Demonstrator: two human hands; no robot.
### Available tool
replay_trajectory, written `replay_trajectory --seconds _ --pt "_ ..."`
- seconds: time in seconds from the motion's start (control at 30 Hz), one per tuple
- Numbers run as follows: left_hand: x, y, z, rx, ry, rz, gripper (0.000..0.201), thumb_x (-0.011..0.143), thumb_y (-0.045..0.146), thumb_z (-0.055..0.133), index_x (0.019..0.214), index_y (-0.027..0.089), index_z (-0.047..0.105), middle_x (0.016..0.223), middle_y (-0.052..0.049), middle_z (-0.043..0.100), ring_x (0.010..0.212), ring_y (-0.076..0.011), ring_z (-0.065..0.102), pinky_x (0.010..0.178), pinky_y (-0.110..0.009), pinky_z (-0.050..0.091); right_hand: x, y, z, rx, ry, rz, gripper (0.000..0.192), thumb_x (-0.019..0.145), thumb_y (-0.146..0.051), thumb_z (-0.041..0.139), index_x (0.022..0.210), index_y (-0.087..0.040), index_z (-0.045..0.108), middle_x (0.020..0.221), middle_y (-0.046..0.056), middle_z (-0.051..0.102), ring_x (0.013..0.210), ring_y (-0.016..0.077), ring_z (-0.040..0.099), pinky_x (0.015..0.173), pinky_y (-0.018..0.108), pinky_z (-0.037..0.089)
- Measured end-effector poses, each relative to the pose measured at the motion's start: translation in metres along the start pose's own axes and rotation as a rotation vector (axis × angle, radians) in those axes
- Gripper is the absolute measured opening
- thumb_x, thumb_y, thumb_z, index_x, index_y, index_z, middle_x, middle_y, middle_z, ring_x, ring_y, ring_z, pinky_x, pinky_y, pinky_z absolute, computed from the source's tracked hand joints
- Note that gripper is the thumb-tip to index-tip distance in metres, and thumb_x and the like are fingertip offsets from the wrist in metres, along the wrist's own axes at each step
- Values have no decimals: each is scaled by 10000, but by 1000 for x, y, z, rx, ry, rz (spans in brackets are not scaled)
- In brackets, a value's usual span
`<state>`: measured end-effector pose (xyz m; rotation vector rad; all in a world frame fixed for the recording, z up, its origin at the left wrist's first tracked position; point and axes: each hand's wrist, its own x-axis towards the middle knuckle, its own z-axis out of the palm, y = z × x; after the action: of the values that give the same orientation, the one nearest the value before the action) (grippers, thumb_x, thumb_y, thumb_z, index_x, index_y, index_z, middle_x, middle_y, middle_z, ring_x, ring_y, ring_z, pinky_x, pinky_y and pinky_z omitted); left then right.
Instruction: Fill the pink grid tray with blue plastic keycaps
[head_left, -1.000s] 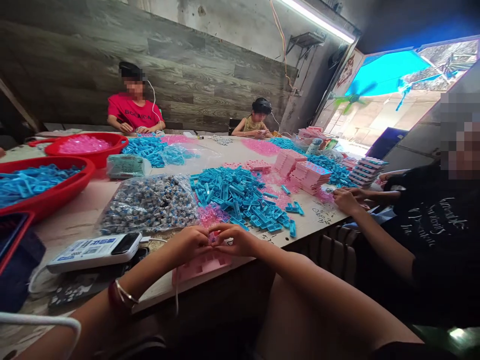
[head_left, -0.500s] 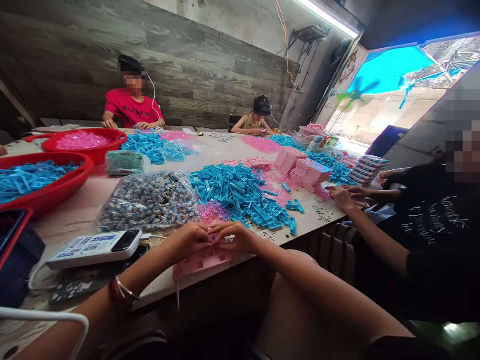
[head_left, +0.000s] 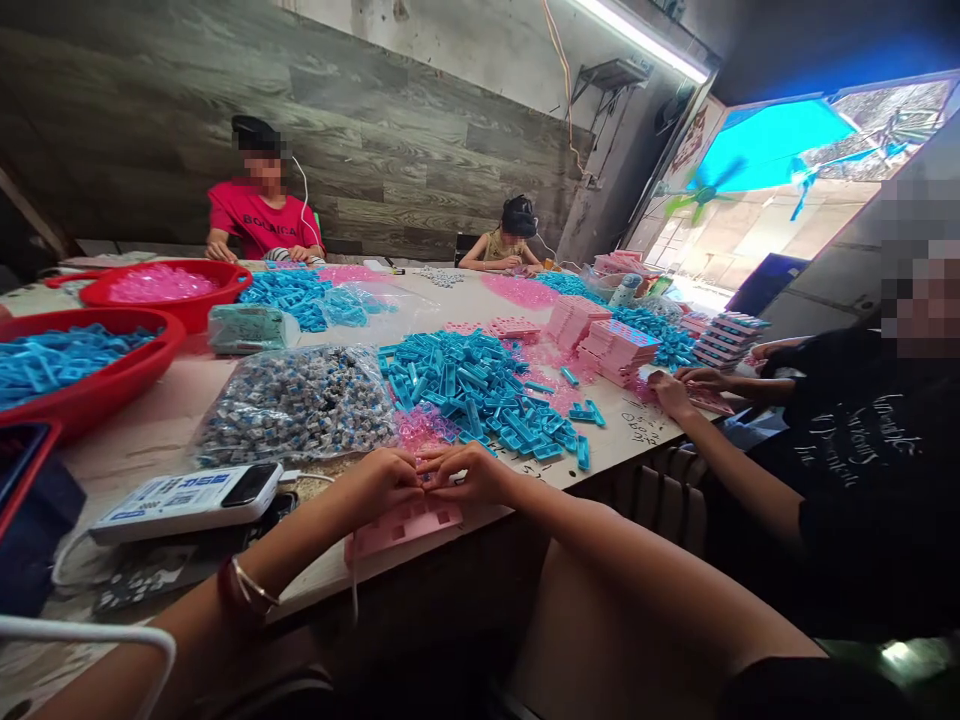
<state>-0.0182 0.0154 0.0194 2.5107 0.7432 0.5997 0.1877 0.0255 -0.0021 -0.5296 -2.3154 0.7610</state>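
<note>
My left hand (head_left: 384, 482) and my right hand (head_left: 471, 474) meet fingertip to fingertip at the near table edge, pinching a small pink plastic part (head_left: 426, 478) between them. Right below my hands lies a pink plastic tray (head_left: 401, 526) with square pockets. Beyond my fingers sits a small heap of clear pink pieces (head_left: 421, 428), and behind that a big pile of blue plastic pieces (head_left: 480, 390). A clear bag of small grey-blue parts (head_left: 296, 402) lies to the left of the pile.
A white power bank (head_left: 187, 500) with a cable lies near my left forearm. Two red basins (head_left: 112, 375) (head_left: 172, 285) hold blue and pink pieces at left. Stacks of filled pink trays (head_left: 619, 350) stand at right. A person in black works at my right; two others sit across.
My hands stay pressed together over the pink tray, barely shifting. The neighbour's hand at right has slid a little toward the stacked trays. The view has drifted slightly.
</note>
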Motion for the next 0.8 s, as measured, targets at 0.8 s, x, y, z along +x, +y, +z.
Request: replay_trajectory --seconds 0.8 --pt "4 -3 5 57 -41 -2 295 794 173 597 504 128 634 574 -25 611 544 -99 525 572 -200 359 -10 3 18 -16 120 -35 132 758 -181 673 636 -157 629 998 97 696 1107 217 578 971 360 460"
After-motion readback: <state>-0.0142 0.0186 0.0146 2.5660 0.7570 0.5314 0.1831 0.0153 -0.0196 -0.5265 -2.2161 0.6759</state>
